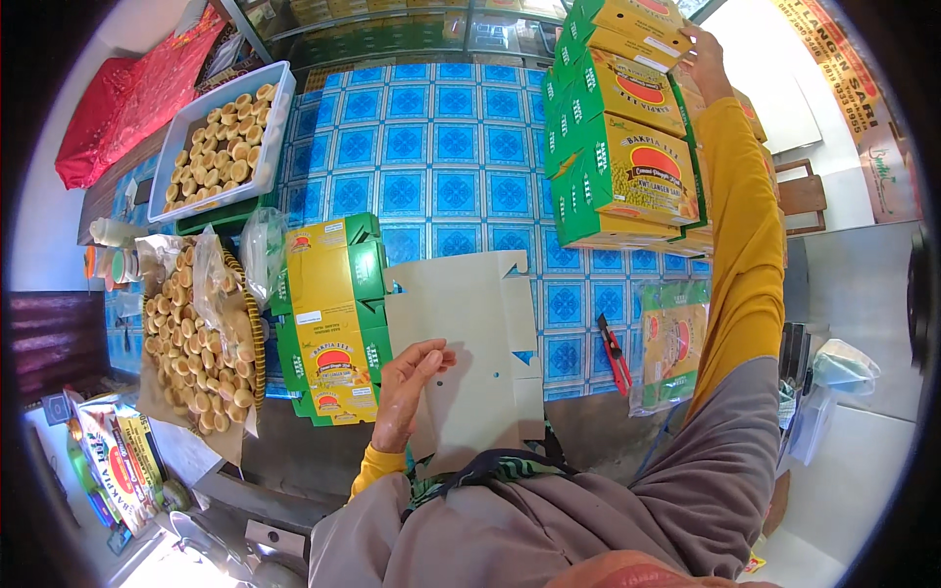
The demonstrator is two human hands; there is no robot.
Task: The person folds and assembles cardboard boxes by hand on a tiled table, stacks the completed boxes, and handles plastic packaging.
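Note:
A flat cardboard box blank [470, 323], plain grey side up, lies in front of me at the near edge of the table. My left hand [400, 392] is over its left side, fingers loosely stretched with the thumb close beside them, and nothing shows in it. Far to the right, my right arm reaches up to the stacked yellow-and-green boxes [647, 171]. My right hand [706, 64] grips the right end of the top box [637, 34]; part of its fingers is hidden. Left of the grey blank lies another blank [333, 333], printed side up.
Round pastries fill a white tray [284, 127] at the far left and a paper-lined woven basket [257, 338] nearer me. A red-handled cutter knife [615, 358] lies beside a plastic-wrapped pack of printed cartons [671, 343]. Blue tiled-pattern cloth [407, 167] covers the table.

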